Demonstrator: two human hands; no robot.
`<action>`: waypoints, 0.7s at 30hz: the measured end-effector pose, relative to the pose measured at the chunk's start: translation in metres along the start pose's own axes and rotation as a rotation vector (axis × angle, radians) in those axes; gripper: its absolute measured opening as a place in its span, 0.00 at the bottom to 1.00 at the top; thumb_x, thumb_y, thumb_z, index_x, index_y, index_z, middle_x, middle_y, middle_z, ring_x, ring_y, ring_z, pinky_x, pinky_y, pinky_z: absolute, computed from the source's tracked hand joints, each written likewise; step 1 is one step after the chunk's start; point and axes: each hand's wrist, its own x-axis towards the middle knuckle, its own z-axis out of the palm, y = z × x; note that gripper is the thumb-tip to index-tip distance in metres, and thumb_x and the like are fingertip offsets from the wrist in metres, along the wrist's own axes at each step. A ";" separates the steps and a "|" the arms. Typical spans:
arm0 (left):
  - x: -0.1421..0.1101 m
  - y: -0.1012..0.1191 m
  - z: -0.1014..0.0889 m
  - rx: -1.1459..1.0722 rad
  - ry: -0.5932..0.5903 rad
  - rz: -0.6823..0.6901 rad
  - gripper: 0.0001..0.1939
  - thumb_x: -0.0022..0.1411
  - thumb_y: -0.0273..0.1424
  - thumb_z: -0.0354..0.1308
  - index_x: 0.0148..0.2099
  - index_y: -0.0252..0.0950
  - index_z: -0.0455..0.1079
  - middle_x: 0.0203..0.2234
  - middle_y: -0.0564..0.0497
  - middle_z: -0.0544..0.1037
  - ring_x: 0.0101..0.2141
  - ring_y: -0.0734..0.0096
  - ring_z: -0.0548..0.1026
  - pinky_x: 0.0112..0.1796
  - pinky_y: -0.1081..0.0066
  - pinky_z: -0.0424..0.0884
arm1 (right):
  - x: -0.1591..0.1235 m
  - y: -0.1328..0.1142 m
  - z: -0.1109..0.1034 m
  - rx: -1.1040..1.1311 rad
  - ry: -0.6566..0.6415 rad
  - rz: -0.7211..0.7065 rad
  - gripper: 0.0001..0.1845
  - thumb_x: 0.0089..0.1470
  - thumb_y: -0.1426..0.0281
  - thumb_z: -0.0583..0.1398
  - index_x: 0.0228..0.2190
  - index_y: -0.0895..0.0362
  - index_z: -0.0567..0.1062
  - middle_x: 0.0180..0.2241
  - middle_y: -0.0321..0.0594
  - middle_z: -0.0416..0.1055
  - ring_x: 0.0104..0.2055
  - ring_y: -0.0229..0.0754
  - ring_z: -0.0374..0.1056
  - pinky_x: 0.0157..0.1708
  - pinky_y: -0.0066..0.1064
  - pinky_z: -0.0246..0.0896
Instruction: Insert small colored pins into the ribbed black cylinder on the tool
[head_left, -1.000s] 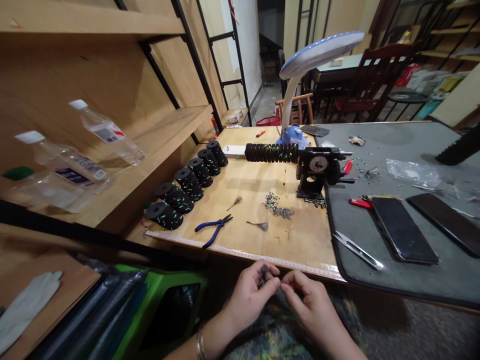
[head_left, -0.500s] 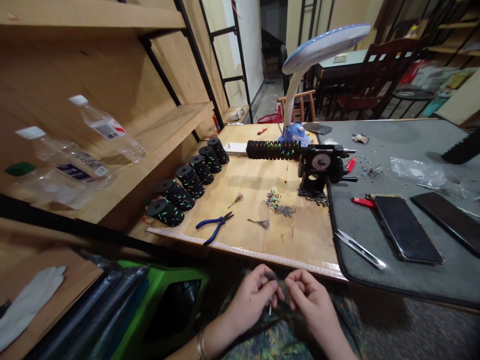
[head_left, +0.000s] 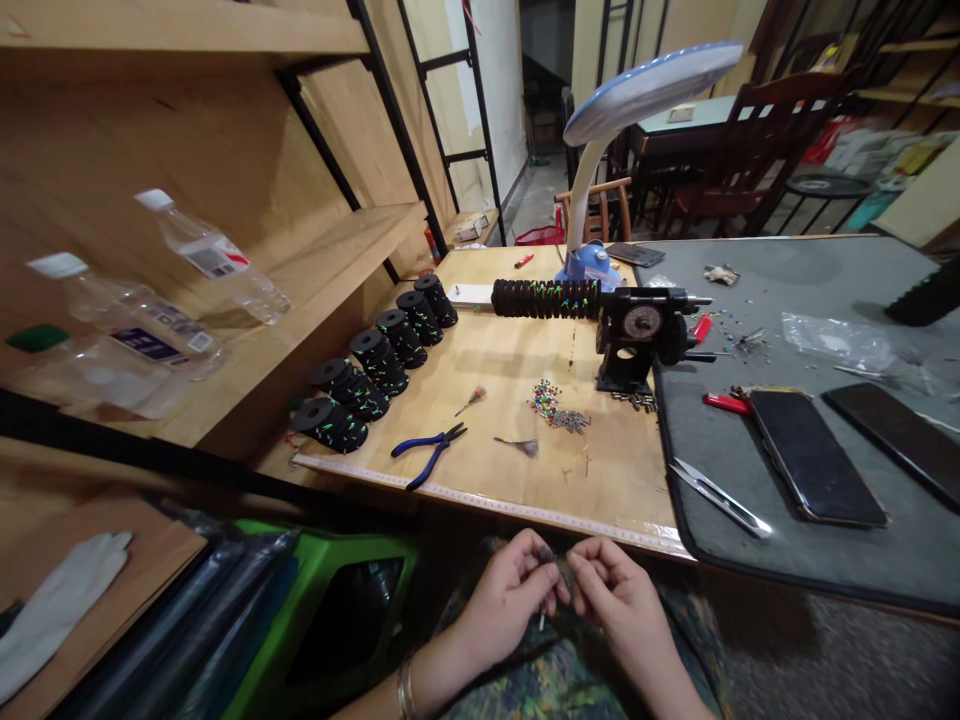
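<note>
Fingertips of the left hand [head_left: 504, 600] and right hand [head_left: 619, 600] meet over the lap, below the wooden table edge [head_left: 487, 508]. Both pinch a small dark bundle of thin metal pins [head_left: 546, 578], its long axis roughly upright, a pin end poking down beneath the left fingers.

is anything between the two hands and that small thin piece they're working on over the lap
Nothing visible. The left hand and right hand already pinch the small thin grey piece between their fingers, below the wooden table's edge. The blue-handled pliers lie apart on the table.
</note>
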 end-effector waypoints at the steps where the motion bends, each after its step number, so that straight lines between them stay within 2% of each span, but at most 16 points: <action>1: 0.000 0.000 0.000 0.001 -0.011 0.002 0.17 0.58 0.43 0.61 0.32 0.35 0.61 0.21 0.53 0.73 0.22 0.77 0.67 0.26 0.74 0.62 | 0.000 -0.001 0.000 0.011 -0.008 0.006 0.27 0.42 0.45 0.66 0.23 0.57 0.70 0.14 0.30 0.65 0.16 0.32 0.57 0.18 0.24 0.49; 11: -0.001 0.001 0.002 -0.016 -0.040 0.000 0.19 0.57 0.46 0.61 0.33 0.36 0.61 0.21 0.54 0.72 0.23 0.76 0.67 0.27 0.74 0.62 | -0.002 0.002 0.003 0.034 -0.020 0.002 0.27 0.43 0.45 0.66 0.23 0.57 0.69 0.13 0.28 0.63 0.16 0.32 0.57 0.18 0.24 0.51; 16: -0.001 0.001 0.002 -0.024 -0.001 -0.021 0.19 0.55 0.45 0.63 0.35 0.35 0.63 0.22 0.55 0.71 0.24 0.76 0.67 0.28 0.74 0.63 | -0.003 0.004 0.004 0.027 0.010 0.003 0.27 0.44 0.45 0.65 0.24 0.57 0.69 0.13 0.29 0.64 0.16 0.33 0.58 0.19 0.24 0.53; 21: 0.001 0.001 0.002 0.037 0.052 0.010 0.16 0.57 0.42 0.61 0.31 0.35 0.63 0.21 0.55 0.70 0.23 0.76 0.66 0.28 0.74 0.63 | -0.002 0.006 0.004 0.008 0.033 -0.005 0.26 0.44 0.46 0.65 0.24 0.57 0.69 0.14 0.30 0.65 0.16 0.33 0.57 0.18 0.24 0.50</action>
